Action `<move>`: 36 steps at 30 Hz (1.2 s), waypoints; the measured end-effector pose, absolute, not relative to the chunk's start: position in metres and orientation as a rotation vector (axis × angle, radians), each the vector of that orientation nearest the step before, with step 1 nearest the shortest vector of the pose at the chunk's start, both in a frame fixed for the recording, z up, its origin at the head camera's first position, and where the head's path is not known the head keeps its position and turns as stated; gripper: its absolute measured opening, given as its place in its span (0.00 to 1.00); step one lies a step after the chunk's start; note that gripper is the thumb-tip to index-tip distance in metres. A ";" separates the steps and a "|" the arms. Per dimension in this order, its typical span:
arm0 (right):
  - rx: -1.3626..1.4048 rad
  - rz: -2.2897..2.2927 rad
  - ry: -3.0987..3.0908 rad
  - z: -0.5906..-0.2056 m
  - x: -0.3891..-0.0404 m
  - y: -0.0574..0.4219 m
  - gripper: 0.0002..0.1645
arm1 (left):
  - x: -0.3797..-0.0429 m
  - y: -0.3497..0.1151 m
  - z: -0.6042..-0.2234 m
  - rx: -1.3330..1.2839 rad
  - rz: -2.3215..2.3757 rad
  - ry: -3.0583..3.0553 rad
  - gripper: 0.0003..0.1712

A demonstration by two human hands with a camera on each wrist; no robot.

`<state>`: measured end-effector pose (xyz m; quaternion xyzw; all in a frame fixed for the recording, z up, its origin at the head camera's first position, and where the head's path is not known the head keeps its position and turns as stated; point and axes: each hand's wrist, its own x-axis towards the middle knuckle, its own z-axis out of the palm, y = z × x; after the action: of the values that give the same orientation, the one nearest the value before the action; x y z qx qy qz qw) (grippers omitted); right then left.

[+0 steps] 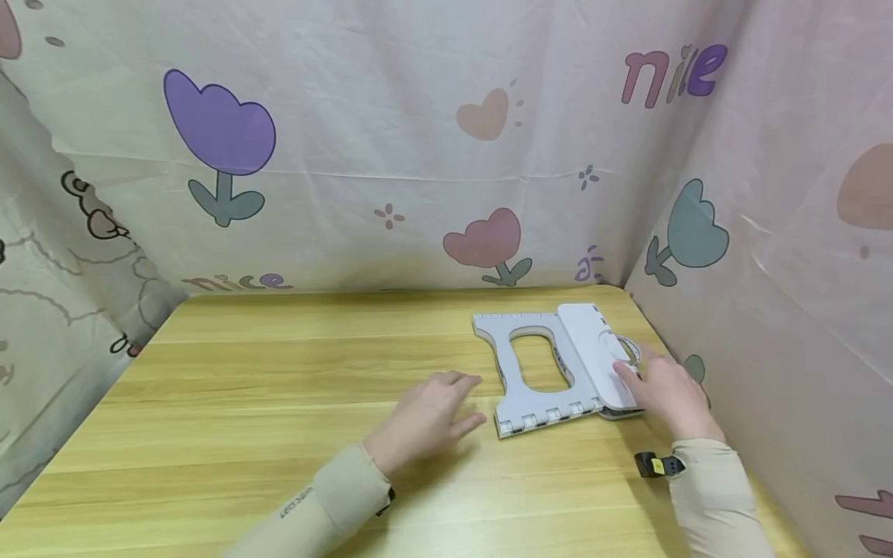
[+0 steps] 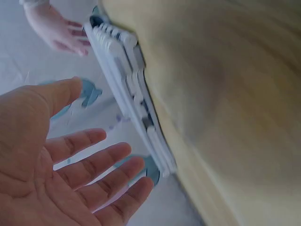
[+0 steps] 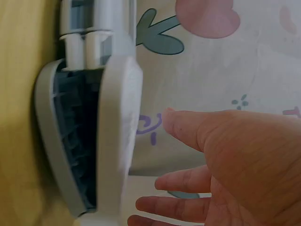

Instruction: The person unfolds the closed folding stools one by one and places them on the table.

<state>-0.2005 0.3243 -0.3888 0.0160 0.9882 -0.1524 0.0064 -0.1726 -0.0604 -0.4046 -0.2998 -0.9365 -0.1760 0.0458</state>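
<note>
A white and light-grey folding step stool [image 1: 586,341] lies folded flat at the right of the wooden table, with an oval opening in its wider grey part. My right hand [image 1: 670,391] is at its right end, beside a curved handle [image 1: 633,350]. In the right wrist view that hand's fingers are spread, apart from the hinged end of the stool [image 3: 117,141]. To the left of the stool, my left hand [image 1: 429,418] hovers over the table, fingers extended and holding nothing. The left wrist view shows its open palm facing the stool's hinged edge [image 2: 122,80].
The wooden table [image 1: 244,403] extends to the left of the stool. Printed cloth [image 1: 363,139] hangs behind the table and along both sides, close to my right hand. Each wrist wears a dark strap, and the right one carries a small black device [image 1: 649,465].
</note>
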 end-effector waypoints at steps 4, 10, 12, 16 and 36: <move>0.033 -0.498 3.086 -0.396 -0.203 0.328 0.49 | -0.173 -0.046 -0.412 -0.993 -0.479 -2.833 0.36; 0.050 -0.469 3.070 -0.403 -0.206 0.326 0.51 | -0.173 -0.033 -0.419 -1.061 -0.419 -2.789 0.35; 0.058 -0.466 3.049 -0.404 -0.206 0.324 0.52 | -0.172 -0.029 -0.420 -1.069 -0.404 -2.790 0.36; 0.064 -0.484 3.039 -0.406 -0.207 0.320 0.51 | -0.171 -0.025 -0.422 -1.078 -0.394 -2.790 0.35; 0.059 -0.523 3.033 -0.407 -0.210 0.310 0.50 | -0.168 -0.023 -0.428 -1.086 -0.393 -2.792 0.26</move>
<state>-0.2101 0.3098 -0.4072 0.0191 0.9848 -0.1698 0.0318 -0.1682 -0.0233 -0.4278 -0.3589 -0.9223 -0.1299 0.0601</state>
